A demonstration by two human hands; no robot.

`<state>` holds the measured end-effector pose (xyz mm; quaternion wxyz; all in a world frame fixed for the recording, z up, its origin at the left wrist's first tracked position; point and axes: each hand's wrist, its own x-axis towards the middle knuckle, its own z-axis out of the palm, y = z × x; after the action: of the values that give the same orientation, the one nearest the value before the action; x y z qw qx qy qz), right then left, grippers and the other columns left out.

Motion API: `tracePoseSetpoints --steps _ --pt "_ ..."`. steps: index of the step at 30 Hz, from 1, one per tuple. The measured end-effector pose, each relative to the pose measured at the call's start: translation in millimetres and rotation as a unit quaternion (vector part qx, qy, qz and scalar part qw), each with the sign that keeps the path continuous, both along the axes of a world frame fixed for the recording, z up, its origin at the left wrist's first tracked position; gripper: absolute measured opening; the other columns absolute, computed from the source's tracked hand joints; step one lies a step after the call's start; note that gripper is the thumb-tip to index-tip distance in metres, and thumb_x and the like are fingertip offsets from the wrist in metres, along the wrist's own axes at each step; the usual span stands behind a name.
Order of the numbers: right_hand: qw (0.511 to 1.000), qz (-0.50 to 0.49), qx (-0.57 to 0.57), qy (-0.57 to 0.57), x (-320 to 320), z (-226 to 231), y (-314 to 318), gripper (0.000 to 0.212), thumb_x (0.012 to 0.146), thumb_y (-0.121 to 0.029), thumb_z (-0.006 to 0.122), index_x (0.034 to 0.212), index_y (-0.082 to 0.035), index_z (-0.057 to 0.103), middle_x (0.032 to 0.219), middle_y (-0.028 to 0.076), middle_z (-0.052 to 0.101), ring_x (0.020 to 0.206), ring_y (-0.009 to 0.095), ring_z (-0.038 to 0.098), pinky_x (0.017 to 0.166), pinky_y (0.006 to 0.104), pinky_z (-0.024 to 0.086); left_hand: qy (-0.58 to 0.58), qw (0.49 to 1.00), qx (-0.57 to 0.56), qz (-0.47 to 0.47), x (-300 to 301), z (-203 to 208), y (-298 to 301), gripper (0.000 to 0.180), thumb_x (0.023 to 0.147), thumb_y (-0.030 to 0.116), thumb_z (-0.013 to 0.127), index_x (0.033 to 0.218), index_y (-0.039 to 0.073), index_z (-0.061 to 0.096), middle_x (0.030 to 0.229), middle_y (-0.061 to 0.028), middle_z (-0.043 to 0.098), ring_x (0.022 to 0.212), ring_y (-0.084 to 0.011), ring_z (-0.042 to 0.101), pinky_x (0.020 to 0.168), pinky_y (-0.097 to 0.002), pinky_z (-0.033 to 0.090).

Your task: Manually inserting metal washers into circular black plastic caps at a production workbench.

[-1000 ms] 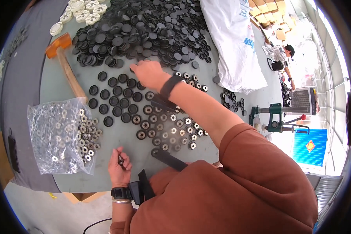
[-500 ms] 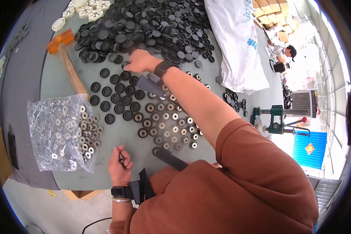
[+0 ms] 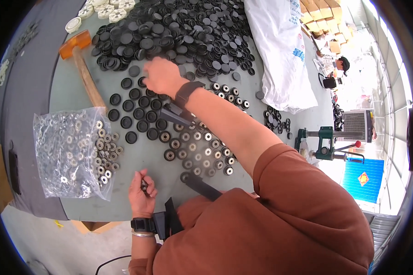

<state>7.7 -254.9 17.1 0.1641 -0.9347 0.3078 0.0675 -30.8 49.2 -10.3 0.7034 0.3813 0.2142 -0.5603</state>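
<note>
My right hand (image 3: 164, 77) reaches over the table, palm down, its fingers bent at a round black cap (image 3: 142, 82) near the edge of the big heap of black caps (image 3: 202, 32). The cap is partly hidden by the fingertips. Rows of open black caps (image 3: 128, 106) lie below this hand, hollow side up. Farther right, more caps carry metal bearings (image 3: 175, 144). My left hand (image 3: 141, 197) rests palm up near the table's front edge, fingers curled round small metal bearings (image 3: 144, 185); how many is hidden.
A clear plastic bag (image 3: 64, 156) spills loose bearings at the left. Behind it lies a mallet (image 3: 88, 78) with an orange head. White round parts (image 3: 119, 15) sit far left. A white sack (image 3: 280, 59) and a green press (image 3: 325, 142) stand right; a person (image 3: 337, 64) is beyond.
My right hand has moved slightly left and down with the black cap, beside the rows. The view has shifted a little. My left hand stays curled in place.
</note>
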Motion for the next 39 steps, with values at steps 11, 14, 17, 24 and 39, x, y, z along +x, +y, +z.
tracePoseSetpoints --steps 11,14,17,24,39 --pt "0.988 -0.011 -0.028 -0.152 -29 -15 -35 0.033 0.066 -0.009 0.056 0.099 -0.011 0.06 0.099 0.013 0.052 0.099 0.031 0.049 0.08 0.039 0.044 0.067 0.997 -0.027 -0.002 7 -2 3 0.025 0.09 0.031 0.044 0.097 0.009 0.053 0.067 0.0021 0.047 0.051 -0.0058 0.035 0.041 -0.0175 0.03" --pt "0.989 -0.029 -0.041 -0.137 -40 -15 -38 0.033 0.067 -0.01 0.053 0.099 -0.011 0.061 0.099 0.013 0.052 0.098 0.031 0.049 0.081 0.0377 0.044 0.061 0.998 -0.019 -0.01 7 0 0 0.025 0.09 0.031 0.044 0.097 0.01 0.053 0.067 0.0024 0.047 0.051 -0.0058 0.035 0.041 -0.0173 0.03" --pt "0.993 0.031 -0.068 -0.088 -42 -16 -21 0.031 0.067 -0.01 0.053 0.097 -0.011 0.062 0.097 0.015 0.051 0.093 0.031 0.048 0.078 0.0368 0.044 0.073 0.997 -0.012 -0.005 7 -1 -1 0.025 0.09 0.031 0.044 0.097 0.009 0.053 0.067 0.002 0.047 0.05 -0.006 0.033 0.041 -0.0178 0.029" --pt "0.962 0.03 0.06 -0.264 -68 23 28 0.018 0.069 -0.012 0.054 0.083 -0.007 0.063 0.083 0.015 0.057 0.08 0.032 0.054 0.071 0.0383 0.045 0.12 0.99 -0.05 0.055 16 0 -5 0.033 0.091 0.029 0.041 0.107 0.002 0.049 0.087 -0.0071 0.057 0.074 -0.0152 0.056 0.064 -0.0272 0.05" --pt "0.949 0.279 0.12 -0.088 -120 49 151 0.023 0.07 -0.008 0.055 0.093 -0.005 0.056 0.09 0.008 0.053 0.087 0.024 0.052 0.067 0.0328 0.048 0.128 0.971 -0.197 -0.041 7 20 -24 0.036 0.093 0.029 0.035 0.11 0.001 0.047 0.111 -0.0116 0.052 0.104 -0.0214 0.051 0.088 -0.0346 0.044"
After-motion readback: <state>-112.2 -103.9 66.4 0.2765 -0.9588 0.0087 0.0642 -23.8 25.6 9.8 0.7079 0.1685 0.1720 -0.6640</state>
